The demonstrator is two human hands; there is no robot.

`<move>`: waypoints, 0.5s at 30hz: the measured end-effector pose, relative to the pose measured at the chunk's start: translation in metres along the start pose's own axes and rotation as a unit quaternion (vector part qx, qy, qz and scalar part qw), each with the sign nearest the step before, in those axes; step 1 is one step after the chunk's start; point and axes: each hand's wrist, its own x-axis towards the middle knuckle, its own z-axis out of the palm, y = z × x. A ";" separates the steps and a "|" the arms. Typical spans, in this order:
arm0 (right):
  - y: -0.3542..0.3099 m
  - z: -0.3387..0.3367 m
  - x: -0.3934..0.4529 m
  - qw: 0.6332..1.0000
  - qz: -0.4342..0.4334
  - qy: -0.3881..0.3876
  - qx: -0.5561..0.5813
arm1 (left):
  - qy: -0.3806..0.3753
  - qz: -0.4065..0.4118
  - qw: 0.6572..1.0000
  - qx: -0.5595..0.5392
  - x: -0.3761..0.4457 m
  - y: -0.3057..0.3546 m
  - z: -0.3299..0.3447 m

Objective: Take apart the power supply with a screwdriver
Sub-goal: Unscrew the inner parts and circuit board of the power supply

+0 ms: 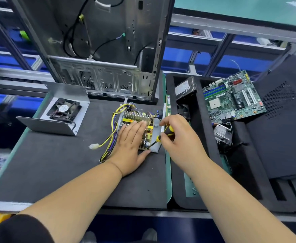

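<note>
Right fingers: the fingers of the right hand (176, 137) are curled tightly round the yellow and black handle of the screwdriver (162, 135); most of the handle is hidden inside the grip.
Screwdriver tip: the dark shaft is slanted down to the left, and its tip is set at the near right corner of the circuit board (148, 135); the screw itself cannot be made out.
Left fingers: the left hand (132, 142) is laid flat with straight fingers held together, pressing on the board; the parts under the palm are covered.
Power supply: the opened power supply (140, 127) is placed on the dark mat (56, 169), about in its middle towards the right edge, with its metal base plate (156, 139) seen beside the board.
Wires: a bundle of yellow, black and purple wires (111, 135) is led out on the left side, ended by a white plug (93, 146).
Cover: the metal cover with a black fan (64, 110) inside is put at the far left of the mat, well apart.
Tray: in the black tray (203, 155) on the right, a green motherboard (233, 99), a heatsink (222, 134) and a drive (185, 88) are kept; its near part is hidden by the right forearm.
Case: the computer case (108, 50) is standing at the far side, its top cut off.
Open room: bare mat is left near and to the left of the hands.
</note>
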 end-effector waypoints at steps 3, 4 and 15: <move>-0.002 0.002 0.003 1.000 -0.003 -0.007 -0.021 | 0.003 0.004 1.000 -0.007 0.001 0.001 -0.001; -0.003 0.003 0.005 1.000 -0.004 -0.010 -0.029 | 0.002 0.003 1.000 -0.011 0.002 0.001 -0.001; -0.011 0.005 0.010 0.998 0.005 -0.031 -0.052 | 0.027 0.002 0.999 -0.023 0.006 -0.001 -0.001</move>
